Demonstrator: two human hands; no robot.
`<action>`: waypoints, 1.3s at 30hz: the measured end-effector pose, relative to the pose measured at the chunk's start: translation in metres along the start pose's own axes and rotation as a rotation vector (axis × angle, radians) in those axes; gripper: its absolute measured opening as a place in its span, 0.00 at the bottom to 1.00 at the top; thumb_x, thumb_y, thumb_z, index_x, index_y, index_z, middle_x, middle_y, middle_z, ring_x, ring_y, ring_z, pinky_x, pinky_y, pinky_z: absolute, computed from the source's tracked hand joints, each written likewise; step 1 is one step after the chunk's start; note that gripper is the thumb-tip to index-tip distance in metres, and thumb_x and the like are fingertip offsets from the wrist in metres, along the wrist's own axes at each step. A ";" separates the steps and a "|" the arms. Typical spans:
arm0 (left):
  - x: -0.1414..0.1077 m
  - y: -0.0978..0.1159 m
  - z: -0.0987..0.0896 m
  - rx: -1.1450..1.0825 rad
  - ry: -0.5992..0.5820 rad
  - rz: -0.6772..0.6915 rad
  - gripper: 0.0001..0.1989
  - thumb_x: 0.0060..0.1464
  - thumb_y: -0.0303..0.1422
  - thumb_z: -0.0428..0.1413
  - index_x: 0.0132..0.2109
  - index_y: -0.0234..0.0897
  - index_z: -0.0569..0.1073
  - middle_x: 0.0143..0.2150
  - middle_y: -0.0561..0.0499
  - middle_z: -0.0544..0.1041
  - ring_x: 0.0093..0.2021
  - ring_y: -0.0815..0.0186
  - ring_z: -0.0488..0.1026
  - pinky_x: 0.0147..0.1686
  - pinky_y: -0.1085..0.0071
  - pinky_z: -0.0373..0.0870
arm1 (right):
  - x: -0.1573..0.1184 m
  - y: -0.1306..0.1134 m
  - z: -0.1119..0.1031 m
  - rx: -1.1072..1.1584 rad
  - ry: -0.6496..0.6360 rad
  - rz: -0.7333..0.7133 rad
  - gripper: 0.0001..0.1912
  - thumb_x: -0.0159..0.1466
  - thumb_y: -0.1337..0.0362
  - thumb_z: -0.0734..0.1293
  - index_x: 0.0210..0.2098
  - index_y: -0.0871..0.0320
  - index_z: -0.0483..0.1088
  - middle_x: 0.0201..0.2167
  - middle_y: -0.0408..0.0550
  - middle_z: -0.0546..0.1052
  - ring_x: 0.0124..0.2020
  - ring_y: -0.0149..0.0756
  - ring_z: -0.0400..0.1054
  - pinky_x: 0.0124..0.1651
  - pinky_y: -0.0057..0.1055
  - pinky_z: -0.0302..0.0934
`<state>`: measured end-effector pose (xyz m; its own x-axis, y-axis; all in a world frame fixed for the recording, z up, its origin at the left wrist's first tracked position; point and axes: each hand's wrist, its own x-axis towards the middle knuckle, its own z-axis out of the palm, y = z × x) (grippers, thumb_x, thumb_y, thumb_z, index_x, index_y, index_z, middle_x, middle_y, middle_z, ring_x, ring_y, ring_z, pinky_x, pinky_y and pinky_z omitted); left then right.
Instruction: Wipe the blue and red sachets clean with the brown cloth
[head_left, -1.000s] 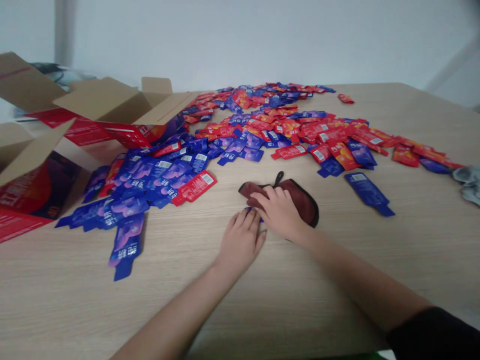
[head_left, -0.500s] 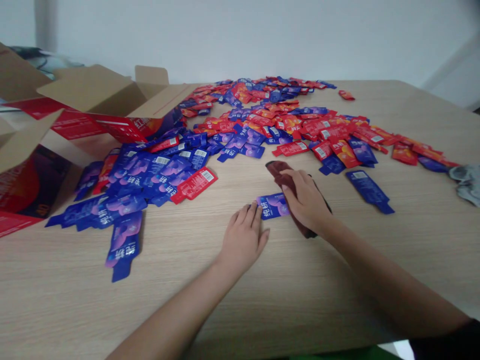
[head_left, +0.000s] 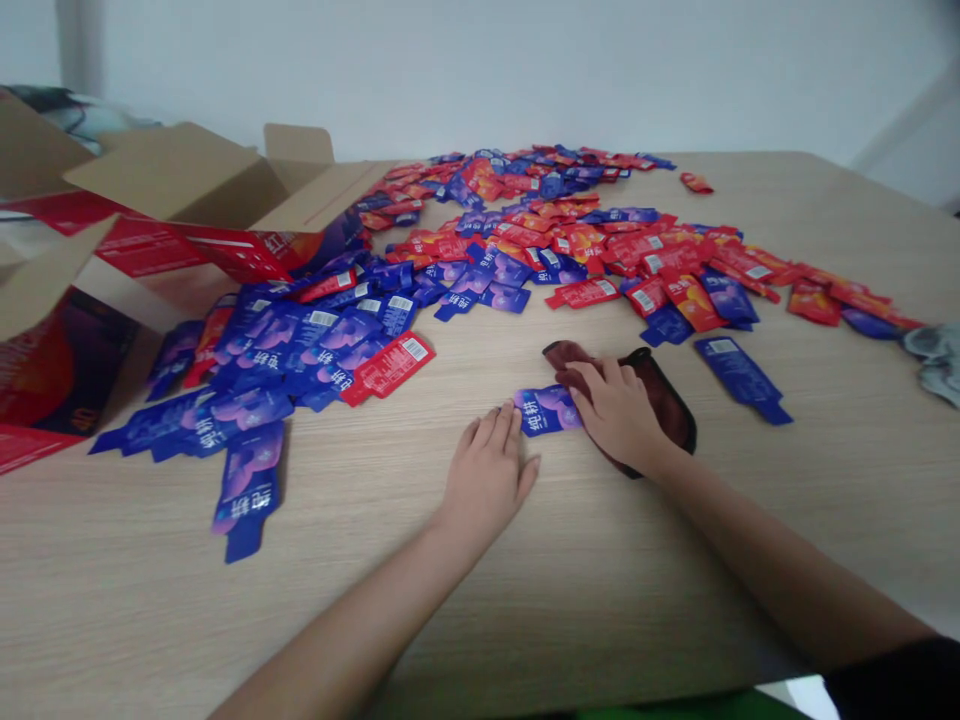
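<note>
My left hand (head_left: 489,462) lies flat on the table, fingers stretched out, with its fingertips at the left end of a blue-and-purple sachet (head_left: 549,410). The sachet's right end goes out of sight under my right hand (head_left: 621,415). My right hand is closed on a dark brown cloth (head_left: 664,395) with black edging, which is pressed down over that end. Part of the cloth sticks out beyond my fingers and part spreads to the right of the hand. To the right, a blue sachet (head_left: 741,380) lies with its barcode side up.
Red and blue sachets (head_left: 660,250) lie heaped across the back, with a blue pile (head_left: 300,345) at the left. Open cardboard boxes (head_left: 165,170) stand at the left. One blue sachet (head_left: 251,490) lies nearer me. A grey crumpled thing (head_left: 937,360) sits at the right edge.
The brown cloth has opened out to the right under my right hand, so more of it shows there. My left hand and the sachet have hardly moved.
</note>
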<state>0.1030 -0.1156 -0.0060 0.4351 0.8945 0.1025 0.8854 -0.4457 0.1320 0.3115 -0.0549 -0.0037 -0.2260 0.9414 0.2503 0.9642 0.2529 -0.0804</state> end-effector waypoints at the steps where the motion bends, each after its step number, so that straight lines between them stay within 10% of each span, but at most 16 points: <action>1: 0.000 0.000 0.000 0.005 -0.005 -0.001 0.29 0.64 0.42 0.47 0.64 0.25 0.63 0.67 0.36 0.61 0.64 0.51 0.62 0.61 0.56 0.60 | 0.000 0.004 -0.003 0.000 -0.006 0.003 0.18 0.68 0.58 0.56 0.55 0.53 0.66 0.47 0.57 0.69 0.43 0.49 0.62 0.43 0.43 0.57; 7: 0.000 0.003 0.001 0.019 0.018 -0.004 0.29 0.64 0.41 0.47 0.64 0.25 0.62 0.67 0.36 0.61 0.64 0.50 0.61 0.61 0.55 0.59 | 0.017 -0.031 -0.025 0.227 0.106 -0.020 0.18 0.69 0.62 0.54 0.55 0.60 0.63 0.47 0.58 0.69 0.46 0.49 0.63 0.47 0.42 0.57; 13: -0.002 0.004 0.003 0.048 0.032 -0.011 0.24 0.63 0.40 0.49 0.59 0.28 0.69 0.61 0.37 0.69 0.63 0.50 0.62 0.62 0.54 0.58 | 0.020 -0.077 -0.005 0.118 -0.074 -0.203 0.19 0.68 0.58 0.57 0.56 0.55 0.66 0.49 0.57 0.69 0.45 0.50 0.60 0.44 0.43 0.53; 24: -0.002 0.004 -0.001 0.023 -0.014 -0.031 0.28 0.65 0.41 0.47 0.65 0.27 0.61 0.68 0.39 0.61 0.65 0.53 0.60 0.63 0.55 0.58 | 0.009 0.012 -0.009 0.013 -0.077 0.013 0.17 0.68 0.59 0.56 0.53 0.59 0.66 0.46 0.58 0.70 0.44 0.50 0.63 0.44 0.41 0.56; 34: -0.001 0.006 -0.002 0.054 -0.041 -0.027 0.27 0.64 0.41 0.48 0.61 0.24 0.66 0.64 0.36 0.67 0.66 0.51 0.59 0.64 0.54 0.56 | 0.017 -0.069 -0.002 0.078 -0.024 -0.244 0.16 0.68 0.58 0.58 0.52 0.55 0.67 0.46 0.56 0.71 0.43 0.49 0.62 0.42 0.41 0.53; 39: -0.002 0.005 -0.002 0.036 -0.027 -0.031 0.29 0.65 0.41 0.47 0.66 0.25 0.60 0.68 0.38 0.60 0.66 0.53 0.59 0.63 0.54 0.58 | 0.005 -0.030 0.003 -0.019 -0.024 -0.165 0.18 0.68 0.58 0.57 0.53 0.57 0.66 0.46 0.57 0.70 0.43 0.50 0.61 0.41 0.41 0.52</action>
<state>0.1062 -0.1198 -0.0038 0.4108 0.9088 0.0727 0.9038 -0.4164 0.0989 0.2808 -0.0568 -0.0030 -0.3841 0.8926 0.2359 0.9163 0.4000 -0.0216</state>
